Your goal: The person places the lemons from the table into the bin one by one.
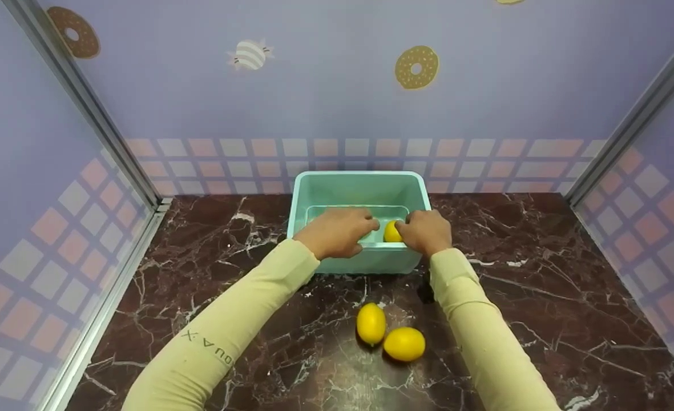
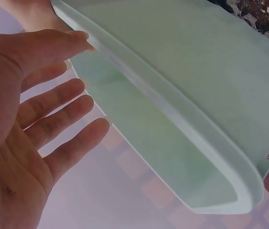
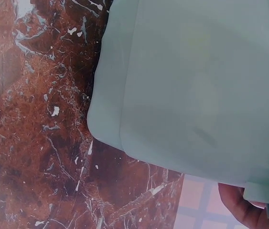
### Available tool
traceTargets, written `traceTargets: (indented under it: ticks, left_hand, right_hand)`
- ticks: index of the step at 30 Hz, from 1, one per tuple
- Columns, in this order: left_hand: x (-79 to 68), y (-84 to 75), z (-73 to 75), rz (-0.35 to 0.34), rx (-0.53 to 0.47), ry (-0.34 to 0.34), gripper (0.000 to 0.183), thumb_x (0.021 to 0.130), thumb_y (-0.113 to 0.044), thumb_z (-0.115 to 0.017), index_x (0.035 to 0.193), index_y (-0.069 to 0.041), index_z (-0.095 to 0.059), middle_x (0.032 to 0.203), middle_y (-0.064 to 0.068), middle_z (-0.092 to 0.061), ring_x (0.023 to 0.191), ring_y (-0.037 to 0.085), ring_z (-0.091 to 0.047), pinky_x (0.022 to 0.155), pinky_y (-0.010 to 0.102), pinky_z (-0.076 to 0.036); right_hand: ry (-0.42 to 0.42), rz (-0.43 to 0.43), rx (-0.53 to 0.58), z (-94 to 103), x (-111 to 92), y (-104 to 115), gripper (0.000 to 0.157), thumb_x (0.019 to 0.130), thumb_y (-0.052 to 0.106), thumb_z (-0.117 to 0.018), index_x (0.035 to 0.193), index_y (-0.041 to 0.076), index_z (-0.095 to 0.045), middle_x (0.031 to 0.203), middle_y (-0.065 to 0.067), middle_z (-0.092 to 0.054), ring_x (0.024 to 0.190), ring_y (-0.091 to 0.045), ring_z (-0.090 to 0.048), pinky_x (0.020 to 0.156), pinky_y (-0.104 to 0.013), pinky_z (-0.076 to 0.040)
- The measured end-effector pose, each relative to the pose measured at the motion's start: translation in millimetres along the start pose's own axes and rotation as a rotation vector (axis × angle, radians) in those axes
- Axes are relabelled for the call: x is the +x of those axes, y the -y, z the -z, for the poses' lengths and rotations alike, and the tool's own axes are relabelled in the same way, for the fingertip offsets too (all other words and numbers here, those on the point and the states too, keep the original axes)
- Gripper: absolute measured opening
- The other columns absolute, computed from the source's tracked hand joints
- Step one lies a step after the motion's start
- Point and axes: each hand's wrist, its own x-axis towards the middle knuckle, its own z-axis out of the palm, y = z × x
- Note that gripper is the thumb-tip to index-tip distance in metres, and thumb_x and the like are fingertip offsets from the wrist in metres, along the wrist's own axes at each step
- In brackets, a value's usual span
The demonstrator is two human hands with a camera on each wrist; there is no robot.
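A mint-green plastic bin (image 1: 365, 260) stands at the back of the marble-patterned table, tilted in neither direction. Over its near rim reaches my left hand (image 1: 339, 231), fingers loosely bent and nothing in them; the left wrist view shows the palm and spread fingers (image 2: 77, 136) beside the rim. My right hand (image 1: 428, 231) grips the bin's near right corner, with a finger (image 3: 234, 205) curled round the rim in the right wrist view. Inside the bin, close to the right thumb, lies a lemon (image 1: 392, 233), partly hidden by that hand.
Two more lemons lie on the table in front of the bin, one upright-looking lemon (image 1: 371, 323) and one sideways lemon (image 1: 404, 344), between the forearms. A patterned back wall (image 1: 337, 103) rises right behind the bin, with side panels left and right.
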Motion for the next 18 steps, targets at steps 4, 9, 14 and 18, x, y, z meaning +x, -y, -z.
traceTargets:
  ticks: [4,9,14,18]
  left_hand:
    - [-2.1,-3.7,-1.8,-0.023,0.009,-0.014,0.032,0.075,-0.02,-0.069,0.104,-0.015,-0.059,0.096,0.002,-0.058,0.08,0.016,-0.056,0.07,0.031,-0.051]
    - [-4.5,-7.8,-4.1,-0.042,0.019,-0.032,0.032,0.075,-0.021,-0.069,0.105,-0.015,-0.058,0.099,0.002,-0.058,0.082,0.017,-0.057,0.069,0.033,-0.052]
    - [-8.2,-12.1,-6.1,-0.073,0.037,-0.059,0.035,0.075,-0.021,-0.068,0.109,-0.016,-0.059,0.102,0.003,-0.06,0.087,0.019,-0.059,0.072,0.036,-0.053]
    - [-10.4,-16.1,-5.9,-0.082,0.06,-0.047,0.036,0.076,-0.019,-0.067,0.111,-0.016,-0.058,0.102,0.003,-0.059,0.088,0.019,-0.058,0.073,0.035,-0.052]
  right_hand:
    - [0.0,0.0,-0.003,-0.4,0,0,0.046,0.087,0.048,-0.04,0.067,0.013,-0.062,0.082,-0.012,-0.065,0.084,-0.034,-0.059,0.068,-0.049,-0.048]
    - [-0.001,-0.003,-0.001,-0.8,0,0,0.046,0.088,0.048,-0.04,0.068,0.013,-0.062,0.085,-0.013,-0.065,0.087,-0.035,-0.059,0.07,-0.05,-0.048]
    - [-0.007,-0.007,0.0,-1.0,0,0,0.046,0.087,0.048,-0.04,0.064,0.014,-0.06,0.081,-0.011,-0.064,0.082,-0.033,-0.059,0.067,-0.048,-0.047]
    - [-0.013,-0.01,0.004,-1.7,0,0,0.046,0.087,0.048,-0.041,0.06,0.015,-0.056,0.076,-0.01,-0.063,0.077,-0.031,-0.058,0.062,-0.045,-0.046]
